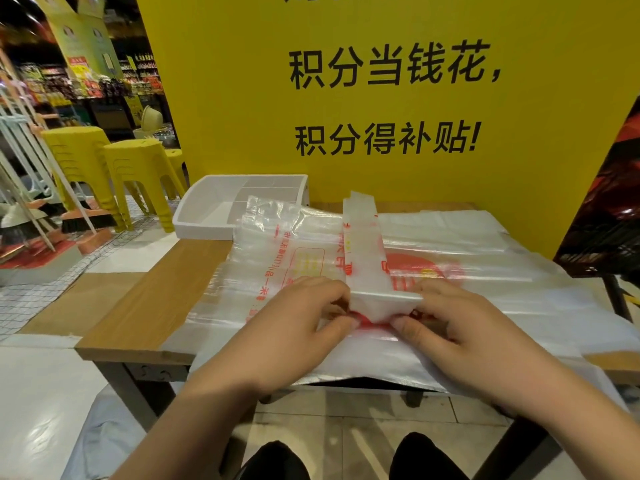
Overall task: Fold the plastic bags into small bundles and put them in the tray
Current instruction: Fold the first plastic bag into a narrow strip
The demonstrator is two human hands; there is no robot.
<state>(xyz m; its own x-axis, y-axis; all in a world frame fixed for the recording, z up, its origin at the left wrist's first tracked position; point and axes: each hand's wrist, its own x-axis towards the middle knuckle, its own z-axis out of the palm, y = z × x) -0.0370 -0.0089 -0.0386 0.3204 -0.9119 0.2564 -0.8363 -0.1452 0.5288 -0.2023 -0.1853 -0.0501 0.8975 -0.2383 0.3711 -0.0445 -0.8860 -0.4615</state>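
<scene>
A clear plastic bag folded into a long narrow strip (363,251) lies lengthwise on a pile of flat plastic bags (485,271) with red print. Its near end is turned up into a small fold. My left hand (304,323) pinches the left side of that fold, and my right hand (460,327) pinches the right side. The white divided tray (194,213) stands at the table's far left corner, partly covered by a bag's edge.
The wooden table (145,306) shows bare wood on its left. A yellow sign board (381,98) stands right behind the table. Yellow stools (138,174) and brooms stand on the floor to the left. A dark poster leans at the right.
</scene>
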